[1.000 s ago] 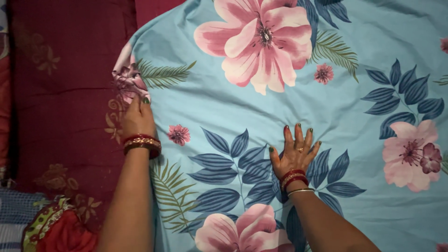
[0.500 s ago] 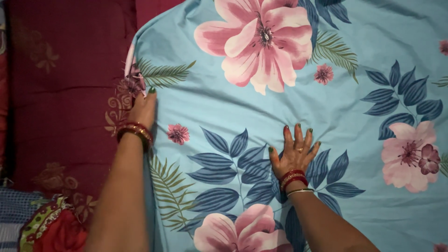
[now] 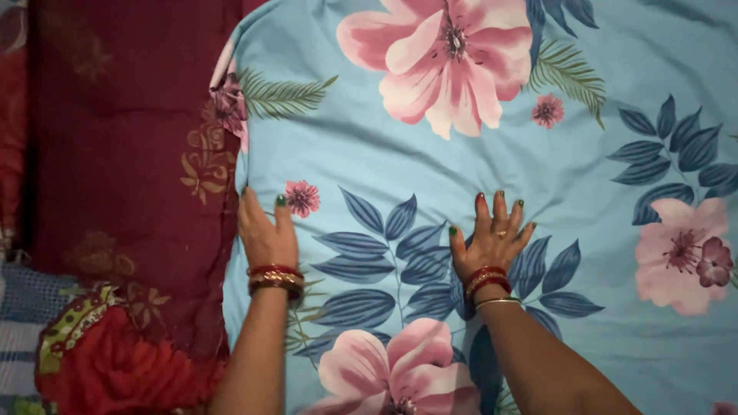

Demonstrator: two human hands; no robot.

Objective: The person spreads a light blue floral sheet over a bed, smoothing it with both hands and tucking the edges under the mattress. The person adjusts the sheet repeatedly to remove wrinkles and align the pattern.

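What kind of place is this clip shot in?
Most likely a bedroom, looking down on a bed. A light blue floral sheet is spread flat under both hands, the left hand at its edge and the right hand pressed on it, with a maroon quilt beside it.

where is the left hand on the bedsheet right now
In the head view, the left hand lies flat at the left edge of the light blue floral sheet, beside the maroon blanket and just below a small pink flower print.
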